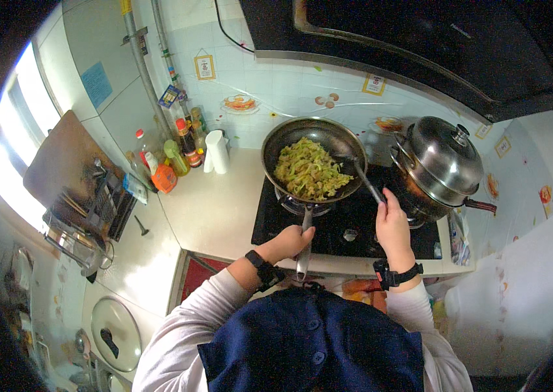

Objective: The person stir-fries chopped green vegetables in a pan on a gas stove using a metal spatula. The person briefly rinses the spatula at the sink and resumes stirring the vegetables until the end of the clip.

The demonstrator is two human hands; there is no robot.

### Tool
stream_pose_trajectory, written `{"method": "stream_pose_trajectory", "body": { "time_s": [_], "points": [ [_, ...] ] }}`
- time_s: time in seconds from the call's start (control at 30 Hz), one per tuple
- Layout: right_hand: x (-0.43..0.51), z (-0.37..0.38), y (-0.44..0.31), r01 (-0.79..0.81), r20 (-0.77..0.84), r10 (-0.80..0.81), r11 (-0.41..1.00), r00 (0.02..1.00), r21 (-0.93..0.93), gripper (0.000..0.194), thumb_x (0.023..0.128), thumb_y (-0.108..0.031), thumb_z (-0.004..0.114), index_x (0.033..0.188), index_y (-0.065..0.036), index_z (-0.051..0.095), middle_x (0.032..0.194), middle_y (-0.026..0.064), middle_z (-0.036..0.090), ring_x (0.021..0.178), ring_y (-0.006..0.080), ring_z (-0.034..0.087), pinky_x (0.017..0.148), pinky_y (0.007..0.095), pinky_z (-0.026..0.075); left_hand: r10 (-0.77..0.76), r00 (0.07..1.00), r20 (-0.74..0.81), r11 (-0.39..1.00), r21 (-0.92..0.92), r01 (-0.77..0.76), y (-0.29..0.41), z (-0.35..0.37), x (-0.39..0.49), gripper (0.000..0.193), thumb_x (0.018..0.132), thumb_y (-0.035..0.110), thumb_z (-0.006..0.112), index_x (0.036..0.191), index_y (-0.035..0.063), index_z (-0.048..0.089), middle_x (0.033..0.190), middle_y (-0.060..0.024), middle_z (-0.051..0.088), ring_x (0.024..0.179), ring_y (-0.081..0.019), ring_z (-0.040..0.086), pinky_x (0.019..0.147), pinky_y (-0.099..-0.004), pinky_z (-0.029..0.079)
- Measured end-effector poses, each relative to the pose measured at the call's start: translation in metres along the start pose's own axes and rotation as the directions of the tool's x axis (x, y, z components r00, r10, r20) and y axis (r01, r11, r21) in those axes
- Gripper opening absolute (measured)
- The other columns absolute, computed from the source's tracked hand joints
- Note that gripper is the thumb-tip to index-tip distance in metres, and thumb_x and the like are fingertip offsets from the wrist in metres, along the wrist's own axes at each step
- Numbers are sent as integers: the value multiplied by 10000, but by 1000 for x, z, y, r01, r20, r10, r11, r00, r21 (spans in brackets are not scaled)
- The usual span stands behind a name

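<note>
My left hand (290, 243) grips the metal handle (304, 259) of a frying wok (276, 138) over the left burner of a black gas hob (335, 235). Chopped green vegetables mixed with browned bits (308, 169) lie heaped in the wok. In my right hand (393, 226) is the handle of a metal spatula (369, 183). Its blade rests inside the wok at the right of the food, partly hard to make out against the dark pan.
A lidded steel pot (445, 157) stands on the right burner. Sauce and cleaner bottles (163, 174) and a white container (217, 152) line the left corner. A glass lid (116, 333) lies on the left counter. A black range hood (404, 44) hangs above.
</note>
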State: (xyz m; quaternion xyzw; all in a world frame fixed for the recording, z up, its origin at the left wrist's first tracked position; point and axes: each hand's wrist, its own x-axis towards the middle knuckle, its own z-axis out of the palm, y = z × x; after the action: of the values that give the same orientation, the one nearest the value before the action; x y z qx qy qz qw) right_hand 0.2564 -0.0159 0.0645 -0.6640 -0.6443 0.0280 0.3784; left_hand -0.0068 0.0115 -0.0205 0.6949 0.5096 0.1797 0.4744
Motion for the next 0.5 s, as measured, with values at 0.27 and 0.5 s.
{"method": "stream_pose_trajectory", "body": {
  "time_s": [0.27, 0.5],
  "points": [
    [-4, 15, 20, 52, 130, -19, 965, 991, -256, 376, 1003, -215, 526, 1361, -133, 608, 819, 239, 693, 702, 416, 672, 600, 508, 534, -88, 994, 63, 992, -85, 93, 9, -6, -7, 657, 1013, 532, 492, 834, -78, 658, 712, -171, 653, 671, -270, 633, 651, -439, 504],
    [-9, 27, 25, -51, 154, 87, 973, 984, -224, 364, 1014, -222, 527, 1337, -83, 622, 764, 250, 671, 659, 415, 658, 565, 474, 514, -92, 995, 46, 983, -154, 98, 4, -2, -7, 638, 1017, 528, 490, 851, -67, 651, 715, -136, 636, 639, -236, 601, 620, -411, 496]
  ]
}}
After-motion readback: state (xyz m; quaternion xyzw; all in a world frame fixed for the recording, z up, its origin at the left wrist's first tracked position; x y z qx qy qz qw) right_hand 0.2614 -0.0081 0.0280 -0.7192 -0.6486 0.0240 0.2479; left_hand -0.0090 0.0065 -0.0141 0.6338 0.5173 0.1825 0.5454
